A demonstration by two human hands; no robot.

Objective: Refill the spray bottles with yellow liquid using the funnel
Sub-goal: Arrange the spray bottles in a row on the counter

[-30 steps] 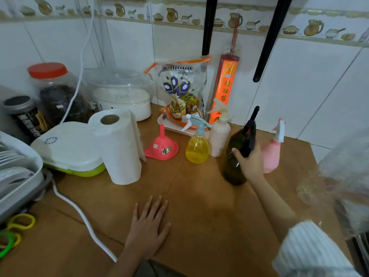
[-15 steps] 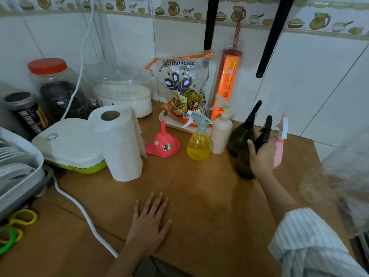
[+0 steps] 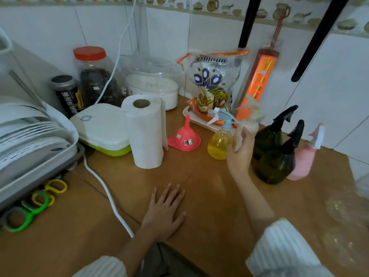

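Observation:
My right hand (image 3: 239, 150) grips the pale cream spray bottle (image 3: 248, 120), which is blurred and tilted beside the yellow spray bottle (image 3: 218, 143) with the blue trigger. A pink funnel (image 3: 184, 135) stands upside down on the brown counter (image 3: 199, 196) to the left of them. Two dark green spray bottles (image 3: 276, 162) with black triggers and a pink spray bottle (image 3: 303, 160) stand to the right of my hand. My left hand (image 3: 163, 212) rests flat on the counter, fingers spread, holding nothing.
A paper towel roll (image 3: 145, 130) stands left of the funnel, next to a white and green box (image 3: 101, 128). A dish rack (image 3: 30, 140) fills the left edge, with a white cable (image 3: 103, 188) across the counter. Jars, a food bag (image 3: 213, 84) and a tiled wall stand behind.
My right hand has let go of the dark green bottle, left standing by the pink one, and moved left to take hold of the cream bottle. My left hand has stayed flat.

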